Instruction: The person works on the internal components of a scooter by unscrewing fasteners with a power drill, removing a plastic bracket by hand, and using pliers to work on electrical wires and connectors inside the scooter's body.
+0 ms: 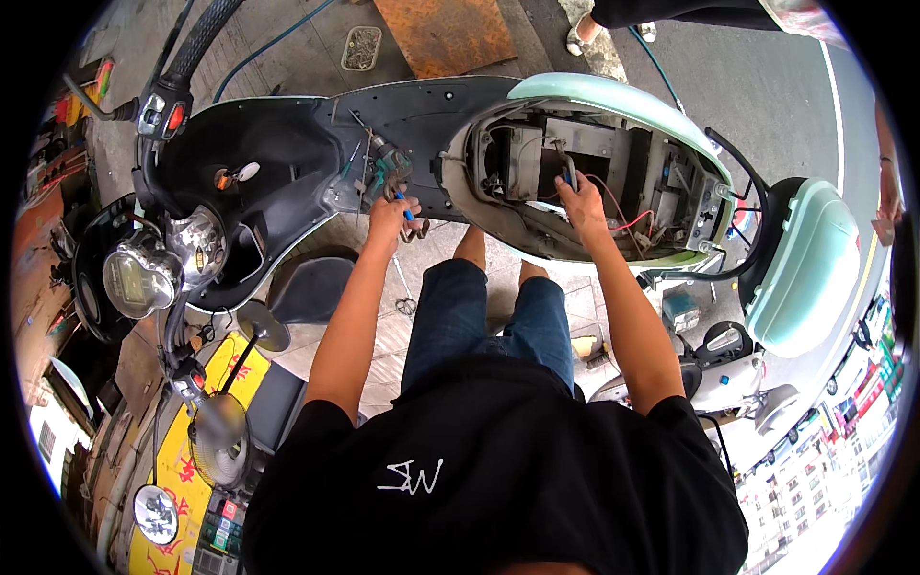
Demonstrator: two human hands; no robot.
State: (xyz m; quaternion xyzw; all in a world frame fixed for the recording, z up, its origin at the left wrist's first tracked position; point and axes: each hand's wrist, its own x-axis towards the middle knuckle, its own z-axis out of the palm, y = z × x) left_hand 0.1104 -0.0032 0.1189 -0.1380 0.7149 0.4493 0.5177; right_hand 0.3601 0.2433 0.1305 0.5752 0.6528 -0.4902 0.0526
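Note:
A pale green electric scooter stands across in front of me, its seat off and the under-seat compartment exposed. My right hand reaches over the near side of this compartment, closed on a slim tool with a blue grip; its exact kind is unclear. Thin red wires run close beside that hand. Above the footboard's near edge, my left hand is closed around a blue-handled tool, mostly hidden by the fingers. Just beyond it, a green and black power drill lies on the dark footboard.
Handlebars and a round headlamp unit stick out at the left. A green rear box sits at the right. Beyond the scooter are a tray of small parts and a rusty board. Another person's feet show at the far side.

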